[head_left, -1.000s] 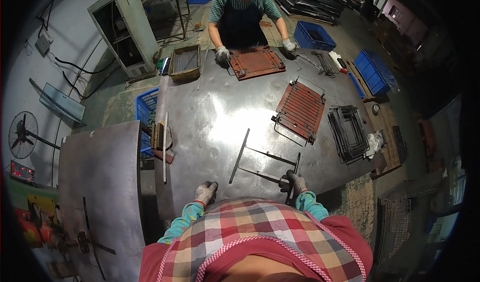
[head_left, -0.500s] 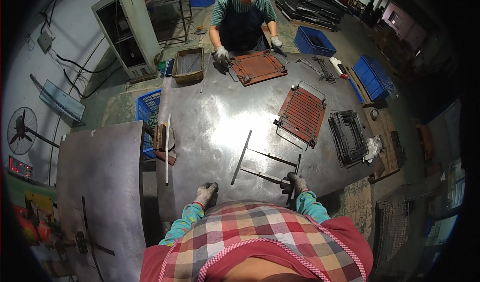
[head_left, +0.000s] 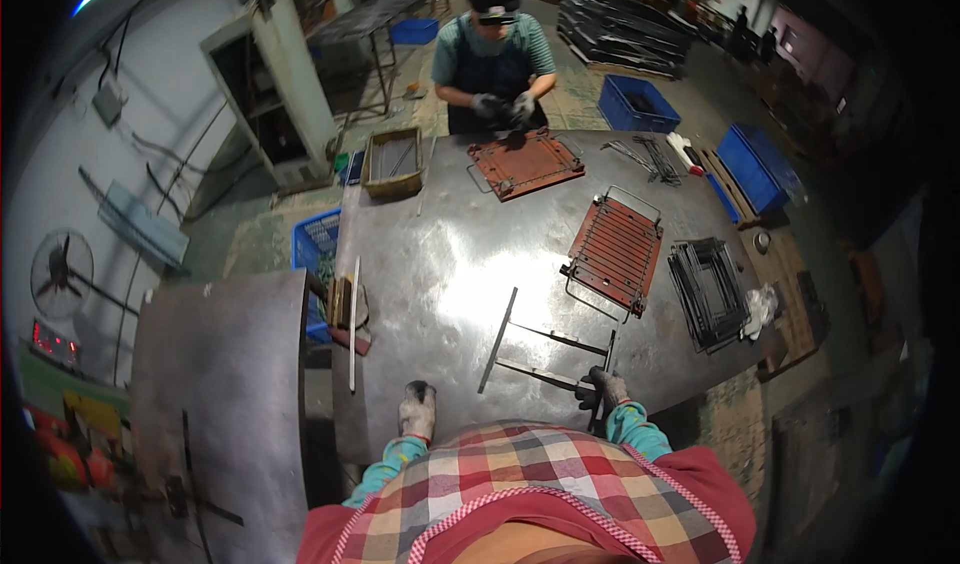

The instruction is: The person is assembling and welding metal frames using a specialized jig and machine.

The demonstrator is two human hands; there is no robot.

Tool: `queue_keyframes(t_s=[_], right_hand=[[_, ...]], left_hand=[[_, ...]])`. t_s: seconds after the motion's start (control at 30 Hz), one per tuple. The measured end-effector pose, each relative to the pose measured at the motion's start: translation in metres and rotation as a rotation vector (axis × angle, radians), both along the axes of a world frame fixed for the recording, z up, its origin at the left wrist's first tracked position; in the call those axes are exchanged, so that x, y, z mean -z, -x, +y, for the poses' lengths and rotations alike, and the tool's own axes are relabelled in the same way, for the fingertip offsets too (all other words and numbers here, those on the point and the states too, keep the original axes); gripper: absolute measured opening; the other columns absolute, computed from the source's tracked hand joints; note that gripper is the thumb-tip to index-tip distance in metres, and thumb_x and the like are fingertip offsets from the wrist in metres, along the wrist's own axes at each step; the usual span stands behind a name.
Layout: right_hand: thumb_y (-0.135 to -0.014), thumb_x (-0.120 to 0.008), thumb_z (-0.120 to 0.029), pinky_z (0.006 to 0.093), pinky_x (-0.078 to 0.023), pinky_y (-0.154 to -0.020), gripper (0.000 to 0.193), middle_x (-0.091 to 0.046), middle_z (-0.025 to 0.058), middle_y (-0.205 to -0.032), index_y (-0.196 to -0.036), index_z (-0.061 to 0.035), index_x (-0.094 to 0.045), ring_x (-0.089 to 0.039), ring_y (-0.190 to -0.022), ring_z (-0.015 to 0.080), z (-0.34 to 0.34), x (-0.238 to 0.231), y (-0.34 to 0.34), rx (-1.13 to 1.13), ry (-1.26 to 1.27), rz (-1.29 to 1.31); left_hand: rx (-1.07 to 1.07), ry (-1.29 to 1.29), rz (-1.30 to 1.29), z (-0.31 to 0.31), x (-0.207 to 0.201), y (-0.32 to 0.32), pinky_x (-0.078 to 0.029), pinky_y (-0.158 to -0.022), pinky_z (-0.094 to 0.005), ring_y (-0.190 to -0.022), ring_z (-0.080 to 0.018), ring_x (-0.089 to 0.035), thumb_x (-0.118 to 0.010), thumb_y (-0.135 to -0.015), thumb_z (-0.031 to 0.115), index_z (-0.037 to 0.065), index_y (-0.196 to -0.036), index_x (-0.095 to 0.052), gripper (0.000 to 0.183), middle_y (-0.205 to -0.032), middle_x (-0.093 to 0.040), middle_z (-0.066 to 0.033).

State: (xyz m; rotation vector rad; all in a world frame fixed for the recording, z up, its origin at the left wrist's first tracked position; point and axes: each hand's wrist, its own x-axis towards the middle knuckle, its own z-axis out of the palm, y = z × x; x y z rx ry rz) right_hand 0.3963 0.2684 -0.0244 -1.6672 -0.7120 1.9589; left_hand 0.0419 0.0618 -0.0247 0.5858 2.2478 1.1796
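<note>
My right hand point(head_left: 609, 386), in a grey glove with dark fingers, is closed round the right-hand bar of a dark metal frame point(head_left: 546, 375). Two crossbars join that bar to a longer flat bar at the left, and the frame lies on the steel table point(head_left: 430, 314). My left hand point(head_left: 418, 411), also gloved, is closed by the table's near edge, apart from the frame. Nothing shows in its grip, and it is a little blurred. Beyond the frame rests a red-brown jig plate point(head_left: 613, 254) with parallel rods and a wire loop on it.
Across the table a co-worker point(head_left: 495, 54) stands at another red-brown jig plate point(head_left: 525, 167). Dark wire frames point(head_left: 706, 294) are stacked at the right. A rod-filled bin point(head_left: 392, 164) stands far left, with a pale metal strip point(head_left: 353, 329) nearer. Loose wire parts point(head_left: 650, 159) lie far right.
The whole view has shifted, so the table sits lower in it. My left hand has turned, its fingers now toward the table. Across from me, the co-worker's hands have left the plate's sides and come together.
</note>
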Motion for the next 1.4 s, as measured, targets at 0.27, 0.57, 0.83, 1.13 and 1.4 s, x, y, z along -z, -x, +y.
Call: queue_keyframes(t_s=[0.27,0.57,0.83,1.13,1.4], right_hand=[[-0.083,-0.058,-0.020,0.0411,-0.054,-0.042,0.033,-0.066,0.0199,-0.082,-0.100,0.0081,-0.057,-0.066,-0.058,0.0307,-0.005,-0.010,-0.005,0.009,-0.034,0.048],[-0.083,-0.060,-0.021,0.0463,-0.053,-0.038,0.041,-0.065,0.0177,-0.091,-0.114,-0.0004,-0.044,-0.065,-0.056,0.0329,0.005,-0.016,-0.004,0.042,0.021,0.111],[-0.082,-0.062,-0.018,0.0433,-0.051,-0.035,0.037,-0.067,0.0168,-0.086,-0.111,-0.0007,-0.047,-0.065,-0.052,0.0304,0.004,-0.010,-0.002,0.076,-0.023,0.131],[-0.083,-0.062,-0.018,0.0384,-0.052,-0.039,0.036,-0.066,0.0150,-0.085,-0.110,-0.0004,-0.047,-0.064,-0.052,0.0279,-0.001,-0.029,-0.020,-0.008,0.013,0.197],[-0.087,-0.050,-0.039,0.0406,-0.051,-0.061,0.040,-0.064,0.0167,-0.086,-0.100,-0.0013,-0.056,-0.063,-0.075,0.0280,0.003,-0.025,-0.018,-0.238,0.089,0.179]], left_hand=[[0.189,0.366,0.854,-0.050,-0.006,0.025,-0.037,-0.093,-0.0472,-0.111,-0.0331,-0.046,-0.056,-0.080,0.030,0.005,-0.114,-0.052,0.043,-0.117,-0.050,-0.0139],[0.269,0.339,0.853,-0.056,0.070,0.061,-0.037,-0.087,-0.0485,-0.103,-0.0321,-0.050,-0.049,-0.080,0.037,0.005,-0.112,-0.054,0.046,-0.117,-0.051,-0.0125],[0.366,0.156,1.108,-0.053,0.077,0.070,-0.041,-0.082,-0.0479,-0.097,-0.0350,-0.053,-0.049,-0.082,0.036,0.004,-0.109,-0.055,0.042,-0.112,-0.054,-0.0153],[0.378,-0.027,1.387,-0.054,0.082,0.061,-0.045,-0.077,-0.0472,-0.091,-0.0382,-0.056,-0.049,-0.083,0.034,0.003,-0.106,-0.057,0.039,-0.107,-0.058,-0.0185],[0.227,0.364,0.706,-0.020,-0.024,0.021,-0.038,-0.099,-0.0447,-0.118,-0.0362,-0.045,-0.048,-0.086,0.022,0.007,-0.121,-0.052,0.038,-0.128,-0.049,-0.0180]])
